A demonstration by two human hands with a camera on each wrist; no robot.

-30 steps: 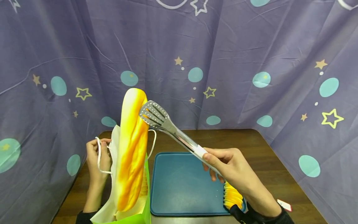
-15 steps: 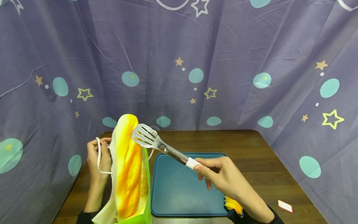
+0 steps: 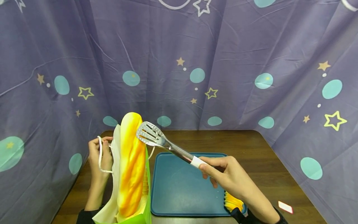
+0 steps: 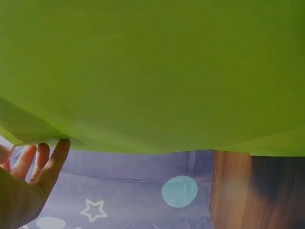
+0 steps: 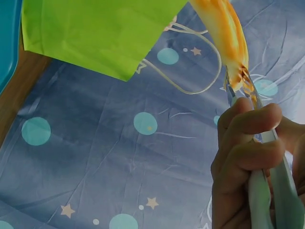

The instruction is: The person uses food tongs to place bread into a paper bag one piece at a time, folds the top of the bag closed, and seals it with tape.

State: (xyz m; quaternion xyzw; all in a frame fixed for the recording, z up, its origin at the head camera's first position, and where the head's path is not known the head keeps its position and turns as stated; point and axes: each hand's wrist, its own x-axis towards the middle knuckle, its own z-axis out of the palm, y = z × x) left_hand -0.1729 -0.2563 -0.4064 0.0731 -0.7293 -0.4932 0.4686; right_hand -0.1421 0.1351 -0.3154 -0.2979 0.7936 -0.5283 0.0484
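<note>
A long yellow-brown bread loaf [image 3: 131, 168] stands nearly upright, its lower part inside a green paper bag [image 3: 147, 186] with a pale inside. Metal tongs [image 3: 179, 151] clasp the loaf near its top; in the right wrist view both tong arms [image 5: 252, 93] flank the bread. My right hand [image 3: 227, 174] grips the tongs by their white handle, fingers wrapped round it. At the bag's left rim my left hand [image 3: 100, 158] pinches the edge, beside a white rope handle [image 3: 100, 155]. In the left wrist view its fingers touch the green paper [image 4: 157, 76].
A blue tray [image 3: 190, 186] lies on the wooden table [image 3: 268, 165] right of the bag. Something yellow and ridged [image 3: 232, 201] sits at its near right corner, partly behind my right wrist. A small white card with a red edge [image 3: 285, 207] lies farther right.
The tongs and loaf have come down, so the loaf sits deeper in the bag than a second ago. Over the last half second they shift slightly right. The left hand stays at the rim.
</note>
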